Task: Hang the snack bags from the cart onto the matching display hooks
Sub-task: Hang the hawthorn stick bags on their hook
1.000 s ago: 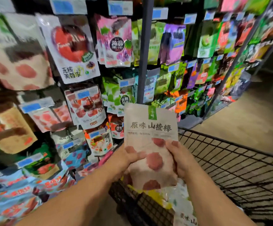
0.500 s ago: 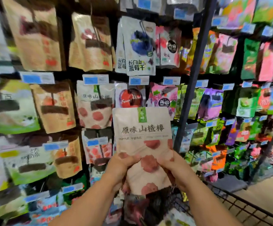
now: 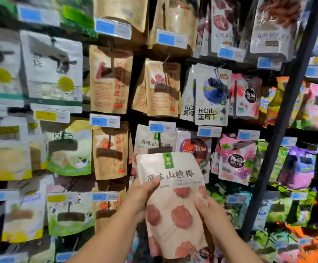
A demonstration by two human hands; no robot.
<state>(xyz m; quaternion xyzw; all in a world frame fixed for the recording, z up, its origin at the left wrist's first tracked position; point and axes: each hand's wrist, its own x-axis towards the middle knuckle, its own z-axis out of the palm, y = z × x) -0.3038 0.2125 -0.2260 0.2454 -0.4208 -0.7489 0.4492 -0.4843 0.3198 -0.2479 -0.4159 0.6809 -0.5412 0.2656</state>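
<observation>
We hold the bag (image 3: 173, 196) by both edges, left hand (image 3: 141, 198) and right hand (image 3: 209, 209) curled round it, just below the matching bags (image 3: 154, 145). Risk: hook probably sits behind the tag (image 3: 162, 127) (can't see it), so the hole may miss or land next door.

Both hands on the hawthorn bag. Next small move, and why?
Probably raise the bag toward the matching bag hanging just behind it: the left hand and right hand grip its sides, and its top sits below that bag's price tag.
</observation>
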